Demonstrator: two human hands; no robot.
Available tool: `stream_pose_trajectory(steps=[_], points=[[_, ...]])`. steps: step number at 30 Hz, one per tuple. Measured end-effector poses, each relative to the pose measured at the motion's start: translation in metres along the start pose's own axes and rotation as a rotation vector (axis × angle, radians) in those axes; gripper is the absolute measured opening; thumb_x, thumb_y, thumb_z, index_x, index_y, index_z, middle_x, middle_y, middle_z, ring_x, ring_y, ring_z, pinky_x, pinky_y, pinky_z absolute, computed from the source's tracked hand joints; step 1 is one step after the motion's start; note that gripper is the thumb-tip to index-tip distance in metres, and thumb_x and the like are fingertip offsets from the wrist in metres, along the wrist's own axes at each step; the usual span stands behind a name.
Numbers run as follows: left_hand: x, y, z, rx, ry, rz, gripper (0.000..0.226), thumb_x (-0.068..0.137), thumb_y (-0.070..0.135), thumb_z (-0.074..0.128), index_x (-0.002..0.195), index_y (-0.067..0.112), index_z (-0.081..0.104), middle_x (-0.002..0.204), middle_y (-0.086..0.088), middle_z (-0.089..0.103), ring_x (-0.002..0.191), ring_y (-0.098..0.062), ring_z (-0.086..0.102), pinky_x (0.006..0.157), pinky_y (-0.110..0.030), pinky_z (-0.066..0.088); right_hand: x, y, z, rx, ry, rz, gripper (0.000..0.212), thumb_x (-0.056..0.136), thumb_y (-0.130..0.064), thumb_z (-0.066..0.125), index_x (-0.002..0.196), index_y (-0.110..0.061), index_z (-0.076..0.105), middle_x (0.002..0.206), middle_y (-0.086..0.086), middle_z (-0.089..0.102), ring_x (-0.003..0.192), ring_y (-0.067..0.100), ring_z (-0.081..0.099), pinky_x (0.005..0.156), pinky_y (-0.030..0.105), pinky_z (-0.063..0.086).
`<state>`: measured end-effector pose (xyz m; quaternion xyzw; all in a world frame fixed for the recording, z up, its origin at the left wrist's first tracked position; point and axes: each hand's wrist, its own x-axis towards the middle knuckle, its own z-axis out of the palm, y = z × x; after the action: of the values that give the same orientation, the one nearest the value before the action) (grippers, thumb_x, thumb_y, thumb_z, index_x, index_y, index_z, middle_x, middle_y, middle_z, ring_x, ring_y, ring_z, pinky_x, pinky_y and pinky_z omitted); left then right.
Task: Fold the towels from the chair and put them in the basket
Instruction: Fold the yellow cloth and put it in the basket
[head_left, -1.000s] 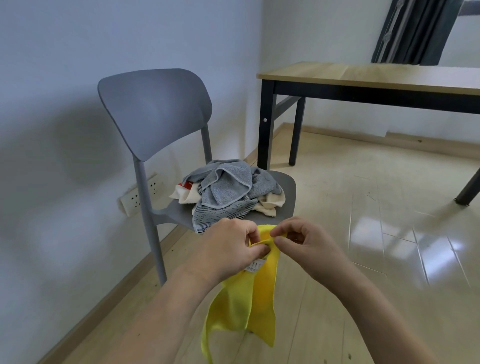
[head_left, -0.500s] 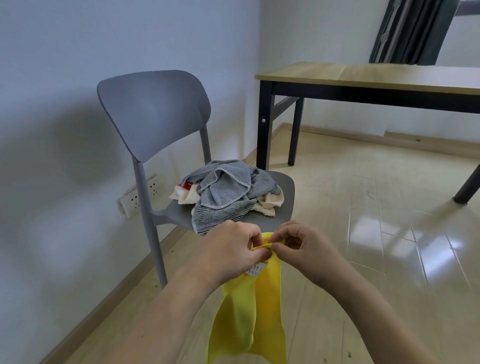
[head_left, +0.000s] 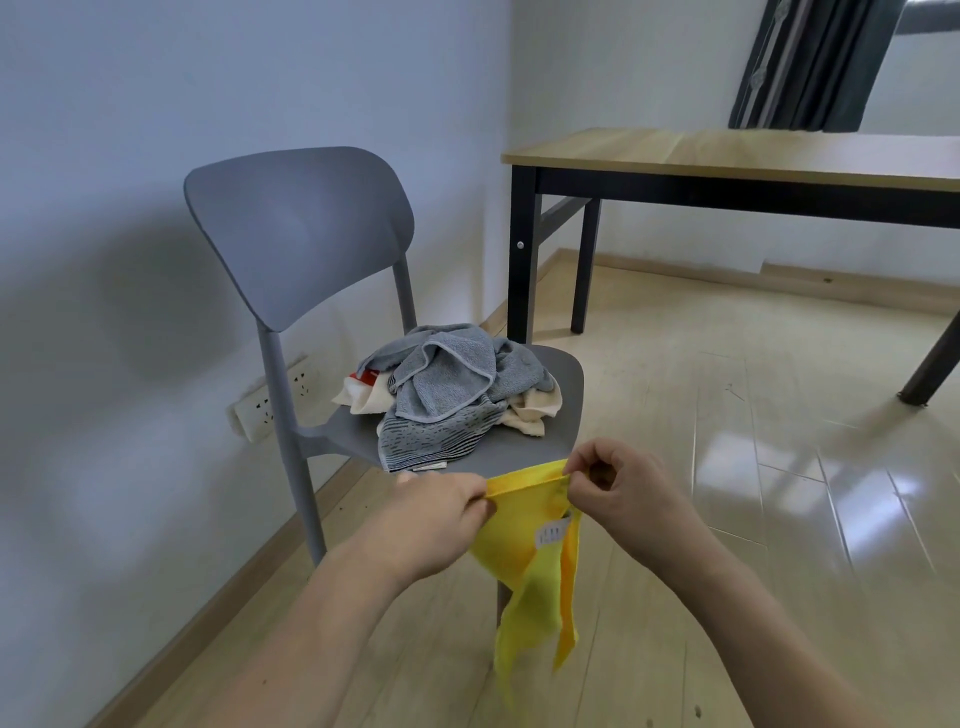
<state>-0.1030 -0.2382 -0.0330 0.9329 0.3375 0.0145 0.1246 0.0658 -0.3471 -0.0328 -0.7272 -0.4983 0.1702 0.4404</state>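
Observation:
A yellow towel with a small white label hangs in front of the grey chair. My left hand pinches its top edge on the left, and my right hand pinches the same edge on the right, a short span of hem stretched between them. On the chair seat lies a heap of towels: a grey towel on top, a striped grey one under it, and a cream towel with a bit of red showing at the left. No basket is in view.
A wooden table with black legs stands behind and right of the chair. A wall socket sits low on the left wall. Dark curtains hang at the top right. Glossy wooden floor stretches to the right.
My hands have drawn apart along the yellow towel's top edge, which now stretches between them. The towel hangs more spread, with its label showing.

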Motion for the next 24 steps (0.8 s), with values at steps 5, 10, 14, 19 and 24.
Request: stream_pose_trajectory(steps=[5, 10, 14, 19, 24], points=[[0.0000, 0.0011, -0.0086, 0.119, 0.408, 0.007, 0.026, 0.096, 0.038, 0.043, 0.122, 0.031, 0.045, 0.089, 0.004, 0.064, 0.092, -0.019, 0.059, 0.087, -0.035, 0.037, -0.0025, -0.0044, -0.0023, -0.020, 0.083, -0.082, 0.027, 0.082, -0.004, 0.057, 0.068, -0.027, 0.053, 0.054, -0.009, 0.044, 0.047, 0.003, 0.041, 0.046, 0.012, 0.034], [0.0026, 0.0036, -0.0070, 0.173, 0.545, 0.040, 0.015, 0.095, 0.037, 0.045, 0.098, 0.031, 0.059, 0.086, 0.009, 0.067, 0.086, -0.017, 0.057, 0.081, -0.035, 0.034, -0.0054, -0.0063, -0.0028, -0.043, 0.124, -0.147, 0.028, 0.081, 0.000, 0.056, 0.068, -0.025, 0.051, 0.052, -0.008, 0.041, 0.048, 0.005, 0.040, 0.045, 0.012, 0.032], [0.0037, 0.0026, -0.0053, 0.124, 0.606, 0.077, 0.014, 0.090, 0.033, 0.048, 0.081, 0.027, 0.057, 0.072, 0.009, 0.063, 0.074, -0.017, 0.057, 0.073, -0.035, 0.036, -0.0057, -0.0034, -0.0016, 0.028, 0.144, -0.111, 0.020, 0.082, 0.000, 0.056, 0.072, -0.018, 0.057, 0.053, -0.008, 0.044, 0.048, 0.004, 0.041, 0.047, 0.014, 0.033], [0.0028, 0.0032, -0.0071, 0.104, 0.691, 0.091, 0.010, 0.083, 0.030, 0.053, 0.077, 0.025, 0.058, 0.065, 0.010, 0.060, 0.065, -0.016, 0.056, 0.067, -0.035, 0.039, -0.0059, -0.0036, 0.0023, 0.260, 0.071, 0.027, 0.022, 0.085, -0.001, 0.054, 0.089, -0.023, 0.058, 0.073, 0.000, 0.057, 0.062, 0.006, 0.047, 0.058, 0.020, 0.042], [0.0020, 0.0027, -0.0100, 0.117, 0.687, 0.091, 0.010, 0.083, 0.031, 0.052, 0.076, 0.025, 0.058, 0.064, 0.010, 0.061, 0.064, -0.016, 0.056, 0.067, -0.035, 0.041, -0.0084, -0.0041, 0.0049, 0.273, -0.059, 0.058, 0.027, 0.084, -0.011, 0.064, 0.102, -0.030, 0.054, 0.087, -0.001, 0.065, 0.078, 0.014, 0.061, 0.075, 0.029, 0.053]])
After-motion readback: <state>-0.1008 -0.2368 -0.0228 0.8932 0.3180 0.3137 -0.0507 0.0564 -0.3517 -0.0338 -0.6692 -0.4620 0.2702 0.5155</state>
